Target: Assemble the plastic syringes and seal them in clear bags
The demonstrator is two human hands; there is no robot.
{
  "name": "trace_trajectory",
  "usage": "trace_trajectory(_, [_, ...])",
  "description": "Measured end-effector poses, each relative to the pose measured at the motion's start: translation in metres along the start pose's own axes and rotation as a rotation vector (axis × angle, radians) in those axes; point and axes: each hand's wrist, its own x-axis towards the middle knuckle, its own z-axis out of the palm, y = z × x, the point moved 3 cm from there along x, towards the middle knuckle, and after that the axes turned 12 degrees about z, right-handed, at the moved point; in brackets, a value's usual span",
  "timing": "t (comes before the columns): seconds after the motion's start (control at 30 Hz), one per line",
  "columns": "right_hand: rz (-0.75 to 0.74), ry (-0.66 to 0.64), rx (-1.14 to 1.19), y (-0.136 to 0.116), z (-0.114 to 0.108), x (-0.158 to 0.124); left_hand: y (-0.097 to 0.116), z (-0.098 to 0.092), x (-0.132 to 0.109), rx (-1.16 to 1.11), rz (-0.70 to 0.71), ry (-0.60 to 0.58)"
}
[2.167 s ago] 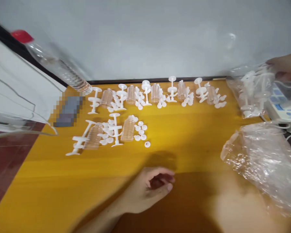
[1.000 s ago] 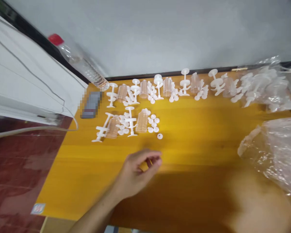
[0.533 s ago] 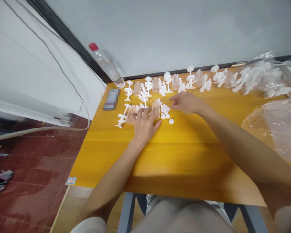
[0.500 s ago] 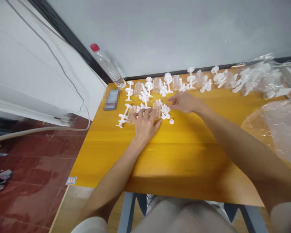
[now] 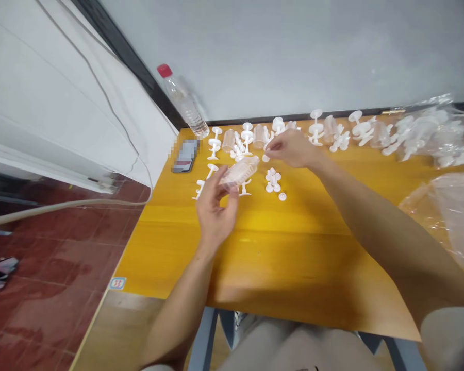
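Aslant, a clear ribbed cylinder (image 5: 242,171) is grasped by the left hand (image 5: 216,210), its long axis pointed toward the right hand (image 5: 291,148); whether that grip is loaded cannot be told.

"What's at the desk's (image 5: 162,245) far left corner?"
"A clear bottle (image 5: 185,109) with a red cap, near the grey panel (image 5: 263,56). A phone (image 5: 186,155), partly pixelated, lies just in front of it."
"And the near left corner?"
"A small blue-edged label (image 5: 118,283). Past that side there are red floor tiles (image 5: 58,288) and a thick pale cord (image 5: 34,209)."
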Motion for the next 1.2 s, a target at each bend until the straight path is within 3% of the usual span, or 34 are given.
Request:
trace_trajectory(0.1, [0.077,0.039,0.474,0.008,-0.023,-0.059,0.001,-0.004,0.0,-0.489,-0.379,0.089])
trace_trajectory(0.17, [0.156,0.032,0.761,0.02,-0.026,-0.103,0.006,0.004,-0.001,-0.677,-0.534,0.012])
trace_trajectory(0.3, [0.32,0.072,1.091,0.049,-0.005,-0.162,0.02,0.028,-0.01,-0.669,-0.573,-0.19])
trace_trajectory(0.43, [0.363,0.081,1.195,0.065,0.016,-0.177,0.02,0.042,-0.024,-0.557,-0.557,-0.254])
trace_trajectory(0.67, [0.369,0.089,1.155,0.073,0.028,-0.179,0.007,0.045,-0.038,-0.437,-0.624,-0.283])
trace_trajectory(0.8, [0.33,0.116,0.916,0.076,0.033,-0.185,0.007,0.045,-0.04,-0.426,-0.617,-0.297])
trace_trajectory(1.0, [0.155,0.107,0.466,0.071,0.031,-0.187,0.021,0.037,-0.03,-0.416,-0.478,-0.391])
trace_trajectory(1.2, [0.075,0.094,0.447,0.068,0.03,-0.187,0.023,0.028,-0.025,-0.348,-0.382,-0.422])
